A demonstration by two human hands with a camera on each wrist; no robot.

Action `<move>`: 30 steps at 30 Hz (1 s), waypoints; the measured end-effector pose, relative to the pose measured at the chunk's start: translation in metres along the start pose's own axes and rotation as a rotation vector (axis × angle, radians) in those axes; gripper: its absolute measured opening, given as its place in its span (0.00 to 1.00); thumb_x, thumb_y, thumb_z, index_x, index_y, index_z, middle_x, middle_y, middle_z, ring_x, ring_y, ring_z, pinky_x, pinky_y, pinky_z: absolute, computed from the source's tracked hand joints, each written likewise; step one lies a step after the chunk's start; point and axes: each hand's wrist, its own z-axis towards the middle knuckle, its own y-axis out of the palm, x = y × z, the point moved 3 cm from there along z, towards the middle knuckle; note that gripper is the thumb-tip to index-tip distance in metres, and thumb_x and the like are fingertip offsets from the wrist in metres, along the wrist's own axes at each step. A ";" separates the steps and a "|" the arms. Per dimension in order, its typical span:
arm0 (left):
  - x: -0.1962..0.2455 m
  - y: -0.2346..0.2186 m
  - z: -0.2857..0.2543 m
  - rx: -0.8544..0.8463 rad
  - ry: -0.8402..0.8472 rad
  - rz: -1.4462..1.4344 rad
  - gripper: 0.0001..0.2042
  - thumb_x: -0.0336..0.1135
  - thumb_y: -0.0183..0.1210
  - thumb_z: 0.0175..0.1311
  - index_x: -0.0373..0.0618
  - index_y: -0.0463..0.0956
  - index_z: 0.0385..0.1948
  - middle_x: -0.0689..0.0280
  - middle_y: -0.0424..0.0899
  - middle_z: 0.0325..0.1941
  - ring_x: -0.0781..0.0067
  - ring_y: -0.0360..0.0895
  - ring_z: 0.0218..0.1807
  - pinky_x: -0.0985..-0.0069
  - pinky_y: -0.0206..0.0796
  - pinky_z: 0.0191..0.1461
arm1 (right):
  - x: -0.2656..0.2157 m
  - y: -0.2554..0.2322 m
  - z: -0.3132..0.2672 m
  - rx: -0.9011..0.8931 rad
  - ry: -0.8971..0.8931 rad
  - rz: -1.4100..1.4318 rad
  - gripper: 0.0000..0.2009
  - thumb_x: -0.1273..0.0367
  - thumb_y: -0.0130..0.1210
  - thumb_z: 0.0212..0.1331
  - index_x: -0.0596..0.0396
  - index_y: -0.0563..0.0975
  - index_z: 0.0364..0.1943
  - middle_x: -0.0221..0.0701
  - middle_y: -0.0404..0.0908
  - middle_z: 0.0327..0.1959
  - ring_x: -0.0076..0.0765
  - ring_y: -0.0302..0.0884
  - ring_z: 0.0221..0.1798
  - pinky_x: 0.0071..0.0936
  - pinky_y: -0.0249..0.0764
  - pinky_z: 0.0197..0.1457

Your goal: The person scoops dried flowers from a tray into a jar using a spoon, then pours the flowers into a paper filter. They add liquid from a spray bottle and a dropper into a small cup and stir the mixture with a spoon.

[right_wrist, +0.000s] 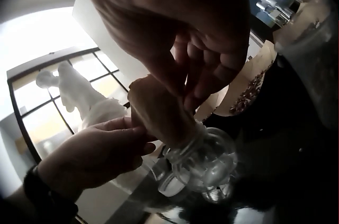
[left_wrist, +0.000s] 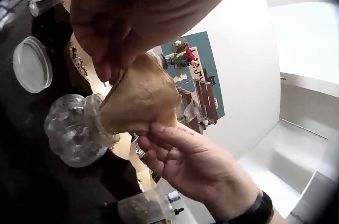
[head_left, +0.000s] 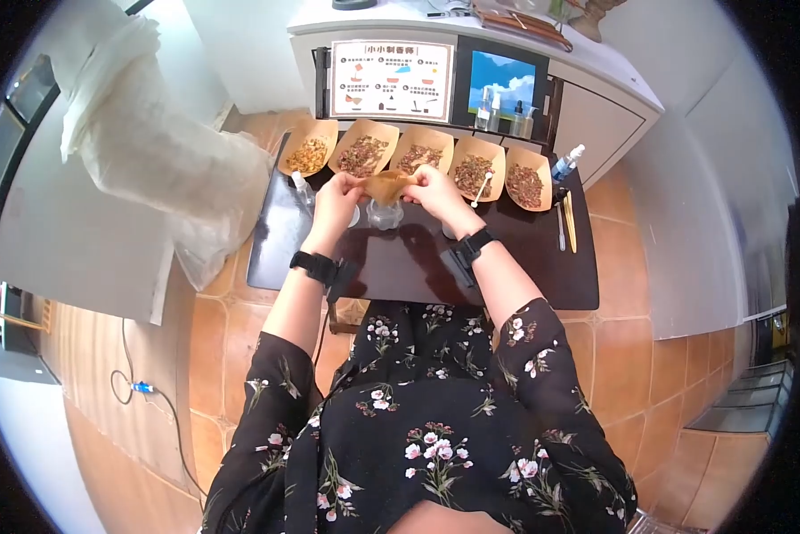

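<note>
A brown paper-like piece, folded like a funnel, is held between both hands above a clear glass jar. My left hand pinches its left edge and my right hand pinches its right edge. In the left wrist view the narrow lower end of the brown piece sits in the mouth of the rounded jar. The right wrist view also shows the piece meeting the jar. What lies inside the fold is hidden.
Paper trays of dried bits line the table's back edge. A clear lid lies beside the jar. A spray bottle and thin sticks are at the right, a clear bottle at the left, and an instruction sheet stands behind.
</note>
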 end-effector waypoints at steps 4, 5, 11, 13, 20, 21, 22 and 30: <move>-0.038 0.005 0.007 -0.069 -0.002 0.024 0.08 0.24 0.59 0.60 0.38 0.78 0.40 0.63 0.86 0.30 0.75 0.83 0.36 0.76 0.73 0.44 | -0.002 0.003 -0.003 0.006 -0.065 -0.440 0.09 0.70 0.62 0.47 0.57 0.77 0.33 0.42 0.82 0.31 0.46 0.82 0.39 0.37 0.75 0.42; -0.035 0.004 0.005 -0.080 0.000 0.020 0.08 0.24 0.59 0.60 0.38 0.78 0.40 0.63 0.86 0.30 0.75 0.83 0.36 0.76 0.73 0.44 | -0.004 0.004 -0.006 -0.029 -0.078 -0.472 0.11 0.70 0.62 0.49 0.58 0.78 0.38 0.44 0.83 0.35 0.47 0.82 0.42 0.37 0.76 0.46; -0.018 0.000 -0.005 0.122 0.336 0.301 0.26 0.22 0.58 0.53 0.38 0.69 0.58 0.53 0.76 0.54 0.60 0.76 0.52 0.69 0.71 0.56 | -0.035 -0.017 -0.045 0.012 -0.099 -0.385 0.25 0.71 0.62 0.54 0.57 0.72 0.58 0.41 0.82 0.48 0.43 0.83 0.46 0.35 0.77 0.52; 0.006 -0.002 -0.015 0.235 0.382 0.279 0.26 0.21 0.56 0.53 0.38 0.69 0.59 0.54 0.73 0.55 0.61 0.74 0.53 0.70 0.70 0.56 | -0.034 -0.037 -0.058 0.077 -0.131 -0.246 0.25 0.71 0.62 0.58 0.55 0.71 0.60 0.35 0.82 0.45 0.25 0.79 0.39 0.26 0.77 0.44; 0.063 0.066 -0.063 -0.147 0.302 -0.340 0.19 0.23 0.57 0.63 0.41 0.68 0.57 0.61 0.77 0.51 0.74 0.76 0.51 0.77 0.70 0.54 | 0.019 -0.127 -0.099 0.595 -0.046 0.259 0.08 0.65 0.54 0.68 0.53 0.80 0.42 0.26 0.84 0.37 0.16 0.74 0.32 0.14 0.66 0.34; 0.059 0.082 -0.065 -0.234 0.246 -0.342 0.21 0.25 0.59 0.63 0.40 0.67 0.59 0.60 0.76 0.53 0.72 0.75 0.54 0.75 0.70 0.56 | 0.030 -0.137 -0.103 0.661 -0.041 0.302 0.08 0.66 0.54 0.68 0.53 0.80 0.39 0.25 0.83 0.35 0.17 0.74 0.31 0.15 0.66 0.32; 0.056 0.095 -0.066 -0.236 0.282 -0.244 0.25 0.27 0.62 0.61 0.40 0.65 0.61 0.58 0.75 0.56 0.69 0.74 0.57 0.73 0.69 0.58 | 0.041 -0.143 -0.108 0.711 -0.018 0.341 0.07 0.66 0.54 0.68 0.53 0.80 0.39 0.25 0.83 0.34 0.16 0.74 0.31 0.15 0.66 0.32; -0.007 0.162 -0.048 -0.372 0.259 0.016 0.48 0.38 0.77 0.45 0.37 0.55 0.68 0.48 0.67 0.67 0.53 0.66 0.69 0.63 0.60 0.70 | 0.096 -0.182 -0.131 1.026 0.012 0.509 0.06 0.68 0.54 0.67 0.53 0.78 0.42 0.24 0.80 0.32 0.18 0.73 0.31 0.16 0.67 0.31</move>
